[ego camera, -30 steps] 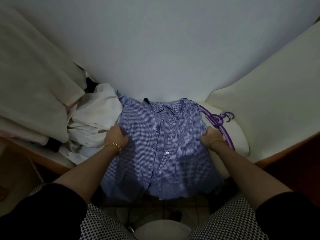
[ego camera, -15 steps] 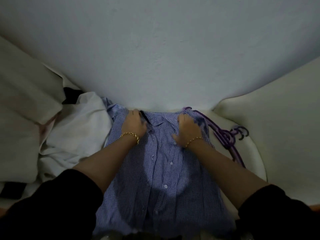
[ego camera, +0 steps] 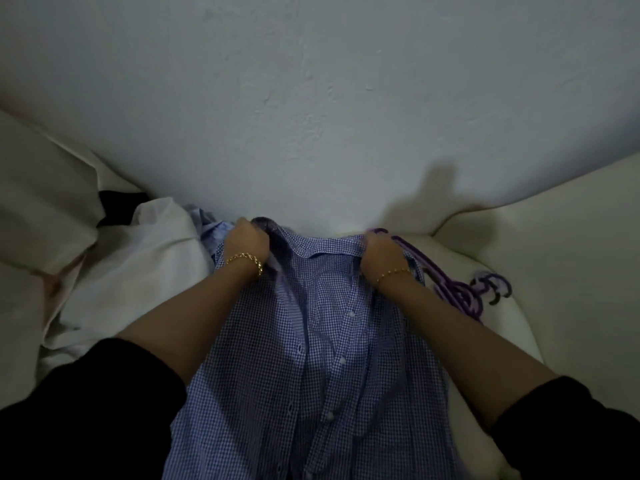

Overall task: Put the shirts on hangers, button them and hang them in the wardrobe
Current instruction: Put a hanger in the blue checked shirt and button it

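Note:
A blue-and-white checked shirt (ego camera: 311,368) lies front up on a white cushioned seat, collar toward the wall. Its placket is buttoned lower down and gapes near the collar. My left hand (ego camera: 247,242) grips the shirt's left shoulder at the collar. My right hand (ego camera: 381,254) grips the right shoulder. Each hand bunches the fabric upward. Purple plastic hangers (ego camera: 460,292) lie stacked just right of my right hand, partly under the shirt's edge.
A heap of white garments (ego camera: 138,271) lies to the left of the shirt, with a pale blue one (ego camera: 211,226) peeking out beside it. White cushions (ego camera: 554,254) flank both sides. A plain wall (ego camera: 311,98) rises right behind.
Both hands moved from the shirt's chest area up and outward to its shoulders, and now clutch the fabric there. The collar area has lifted and opened. The camera has moved closer.

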